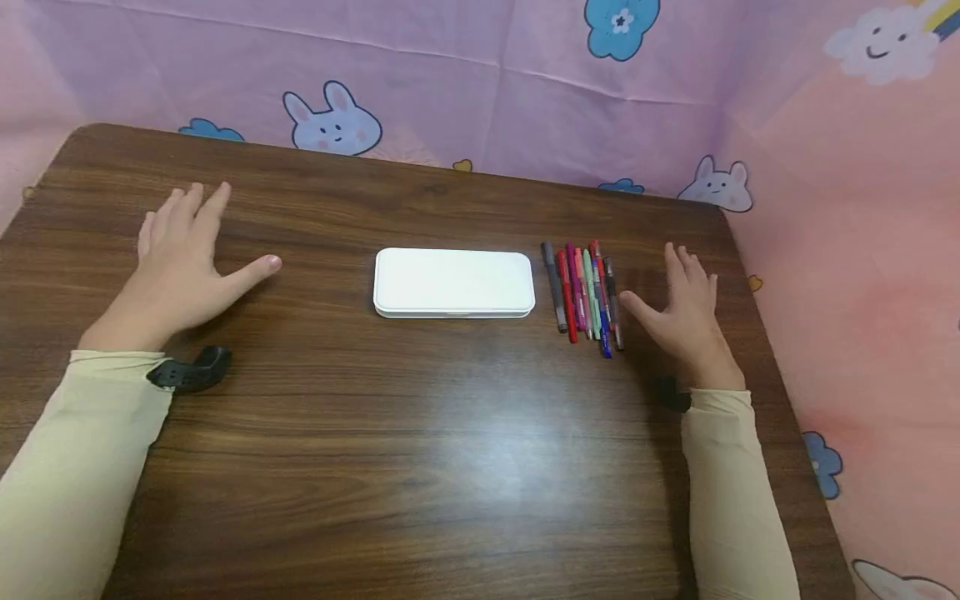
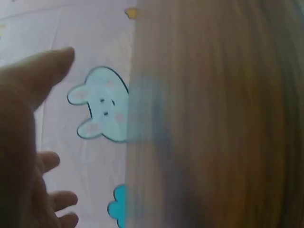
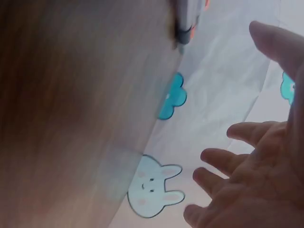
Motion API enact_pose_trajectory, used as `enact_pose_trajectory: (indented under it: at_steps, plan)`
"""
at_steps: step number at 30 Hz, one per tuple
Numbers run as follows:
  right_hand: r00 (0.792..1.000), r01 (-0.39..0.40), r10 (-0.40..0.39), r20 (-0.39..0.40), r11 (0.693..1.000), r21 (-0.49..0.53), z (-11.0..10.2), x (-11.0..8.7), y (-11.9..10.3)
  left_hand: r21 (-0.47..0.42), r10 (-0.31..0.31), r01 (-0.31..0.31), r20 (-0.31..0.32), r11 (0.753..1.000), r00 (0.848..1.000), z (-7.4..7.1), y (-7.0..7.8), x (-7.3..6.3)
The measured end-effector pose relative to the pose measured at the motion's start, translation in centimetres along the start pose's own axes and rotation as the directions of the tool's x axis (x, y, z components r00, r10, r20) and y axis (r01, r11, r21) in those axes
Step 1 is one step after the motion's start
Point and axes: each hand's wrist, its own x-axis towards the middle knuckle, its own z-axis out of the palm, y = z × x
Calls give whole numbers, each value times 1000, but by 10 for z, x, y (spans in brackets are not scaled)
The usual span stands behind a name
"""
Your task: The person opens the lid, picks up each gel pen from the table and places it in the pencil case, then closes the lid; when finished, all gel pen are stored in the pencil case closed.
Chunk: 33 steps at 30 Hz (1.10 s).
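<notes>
Brown wooden table, pink cartoon-print cloth backdrop

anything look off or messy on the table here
Nothing stands out. The white rectangular case lies closed and square on the brown wooden table, the coloured pens lie side by side, and both hands are open.

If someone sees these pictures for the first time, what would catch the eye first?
Probably the white case, closed, at the middle of the dark wooden table. Just right of it lies a tight row of coloured pens. The left hand and right hand are spread open at either side, holding nothing.
</notes>
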Motion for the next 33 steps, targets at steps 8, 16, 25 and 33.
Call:
enact_pose_trajectory:
  at_steps: [8,16,25,33]
  plan:
    - [993,120,-121,10,990,76,11,-1,-51,-309,110,-96,28,946,994,21,45,-1]
    - [888,448,-433,156,891,-77,47,22,-125,-364,195,-124,167,923,966,55,86,12]
    - [819,531,-468,334,837,-129,60,47,-147,-264,284,-233,172,936,943,86,87,22]
    - [772,565,-441,458,806,-175,49,54,-151,-235,296,-263,117,936,948,91,89,23]
